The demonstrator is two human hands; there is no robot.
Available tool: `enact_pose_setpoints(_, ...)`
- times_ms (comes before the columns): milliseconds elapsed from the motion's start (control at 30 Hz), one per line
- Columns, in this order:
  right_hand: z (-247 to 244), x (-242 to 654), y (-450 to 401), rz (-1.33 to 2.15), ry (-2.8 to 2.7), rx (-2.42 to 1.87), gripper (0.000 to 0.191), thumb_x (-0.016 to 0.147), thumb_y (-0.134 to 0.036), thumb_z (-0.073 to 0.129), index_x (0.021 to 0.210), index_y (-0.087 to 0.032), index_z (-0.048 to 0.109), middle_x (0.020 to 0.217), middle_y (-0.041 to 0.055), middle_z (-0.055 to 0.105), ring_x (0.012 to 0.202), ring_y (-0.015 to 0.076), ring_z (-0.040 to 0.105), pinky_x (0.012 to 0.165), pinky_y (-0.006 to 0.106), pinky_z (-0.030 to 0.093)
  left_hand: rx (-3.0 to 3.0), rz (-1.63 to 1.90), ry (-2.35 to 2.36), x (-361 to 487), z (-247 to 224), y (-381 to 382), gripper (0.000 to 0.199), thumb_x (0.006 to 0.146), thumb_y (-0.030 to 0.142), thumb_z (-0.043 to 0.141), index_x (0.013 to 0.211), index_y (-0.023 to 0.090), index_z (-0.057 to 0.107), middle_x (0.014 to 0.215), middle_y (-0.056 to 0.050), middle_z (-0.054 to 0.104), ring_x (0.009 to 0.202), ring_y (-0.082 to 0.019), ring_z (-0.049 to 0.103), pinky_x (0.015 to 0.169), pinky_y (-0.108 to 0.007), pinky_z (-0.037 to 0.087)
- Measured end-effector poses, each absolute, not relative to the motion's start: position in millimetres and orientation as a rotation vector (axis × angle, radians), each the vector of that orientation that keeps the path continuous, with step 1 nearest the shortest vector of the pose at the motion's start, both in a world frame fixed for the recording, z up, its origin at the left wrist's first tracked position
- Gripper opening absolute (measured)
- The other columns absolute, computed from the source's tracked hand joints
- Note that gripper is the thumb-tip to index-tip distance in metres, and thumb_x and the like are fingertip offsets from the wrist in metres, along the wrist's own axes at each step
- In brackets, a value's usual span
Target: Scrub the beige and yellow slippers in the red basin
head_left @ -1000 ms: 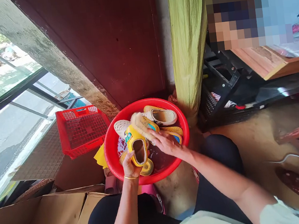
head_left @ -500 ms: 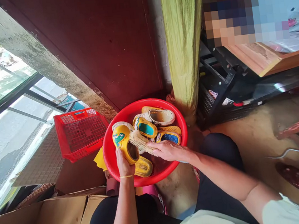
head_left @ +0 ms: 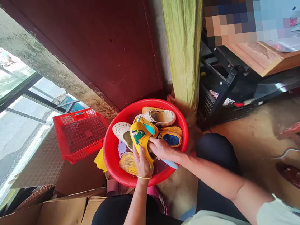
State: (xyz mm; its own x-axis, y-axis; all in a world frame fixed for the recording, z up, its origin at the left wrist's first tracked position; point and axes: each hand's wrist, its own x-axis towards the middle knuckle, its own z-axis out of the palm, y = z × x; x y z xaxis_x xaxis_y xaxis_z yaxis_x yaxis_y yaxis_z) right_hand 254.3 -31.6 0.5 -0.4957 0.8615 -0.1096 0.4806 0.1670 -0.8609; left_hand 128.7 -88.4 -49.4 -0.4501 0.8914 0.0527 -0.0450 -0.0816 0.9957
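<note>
Yellow clog (head_left: 139, 137) with a green dinosaur decoration is sitting in the left hand (head_left: 143, 164), tilted, over the near-middle part of a red basin (head_left: 184, 128); cannot tell whether it is touching the footwear beneath. Left fingers are wrapping its near side, pinching it firmly. Right hand (head_left: 161, 148) is gripping a brush (head_left: 171, 163), light-blue handle showing below the palm; its fingers are curling and reaching into the clog's opening, so the brush head and fingertips are staying out of sight. Around the clog, inside the basin: a white perforated clog (head_left: 120, 129) is lying to the left, a white clog (head_left: 165, 117) is lying at the far side, a clog with a blue insole (head_left: 171, 140) is resting to the right, and a yellow sole (head_left: 127, 162) is facing upward near the left hand. Farther out, a red crate (head_left: 83, 134) is standing left of the basin, a yellow-green curtain (head_left: 184, 43) is hanging beyond it, and a cardboard box (head_left: 61, 218) is lying open at lower left.
</note>
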Motion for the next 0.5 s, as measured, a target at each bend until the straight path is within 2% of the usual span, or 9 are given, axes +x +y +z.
enact_pose_setpoints(133,-4.0,264.0,-27.6,1.59,-2.105,-1.052,0.029,0.104,-0.031,0.036,0.12,-0.021,0.059,0.076,-0.003,0.061,0.046,0.0099,0.054,0.048,0.021,0.04,0.907,1.613,1.447,115.5,-52.5,-88.1,0.066,0.094,0.058,0.058,0.15,0.024,0.048,0.145,-0.01,0.061,0.133,-0.028,0.059,0.112,-0.041,0.049)
enact_pose_setpoints(200,-6.5,272.7,-30.6,1.657,-2.256,-0.912,0.029,0.104,-0.032,0.04,0.12,-0.021,0.061,0.078,-0.0028,0.062,0.049,0.0094,0.055,0.05,0.021,0.041,0.883,1.634,1.458,100.7,-53.1,-87.7,0.065,0.092,0.057,0.061,0.148,0.024,0.051,0.146,-0.01,0.06,0.135,-0.028,0.057,0.113,-0.04,0.048)
enact_pose_setpoints(300,-8.8,283.7,-40.9,1.491,-2.512,-0.783,0.029,0.103,-0.031,0.044,0.12,-0.021,0.066,0.085,-0.0002,0.069,0.064,0.0112,0.06,0.061,0.022,0.044,0.904,1.672,1.493,82.3,-55.2,-85.5,0.066,0.09,0.055,0.066,0.146,0.023,0.054,0.151,-0.008,0.056,0.142,-0.028,0.05,0.117,-0.037,0.043)
enact_pose_setpoints(367,-8.5,290.5,-48.0,1.327,-2.641,-0.783,0.033,0.104,-0.033,0.044,0.126,-0.022,0.066,0.092,0.0031,0.073,0.073,0.0149,0.065,0.068,0.025,0.046,0.947,1.643,1.505,76.3,-58.1,-83.0,0.068,0.089,0.053,0.068,0.148,0.022,0.052,0.154,-0.008,0.054,0.145,-0.028,0.045,0.119,-0.035,0.039)
enact_pose_setpoints(433,-7.4,299.2,-52.1,1.192,-2.742,-0.847,0.037,0.104,-0.037,0.044,0.132,-0.024,0.065,0.101,0.0071,0.076,0.079,0.0192,0.069,0.071,0.028,0.048,0.996,1.609,1.52,75.4,-61.8,-80.7,0.068,0.091,0.052,0.066,0.149,0.021,0.05,0.155,-0.008,0.052,0.147,-0.029,0.043,0.121,-0.036,0.037)
enact_pose_setpoints(500,-6.5,311.3,-52.2,1.039,-2.791,-0.924,0.038,0.101,-0.033,0.05,0.136,-0.027,0.065,0.109,0.0088,0.077,0.086,0.0214,0.072,0.076,0.029,0.051,1.07,1.583,1.597,78.4,-66.4,-80.4,0.066,0.092,0.053,0.064,0.149,0.022,0.05,0.155,-0.009,0.052,0.146,-0.03,0.044,0.121,-0.038,0.037)
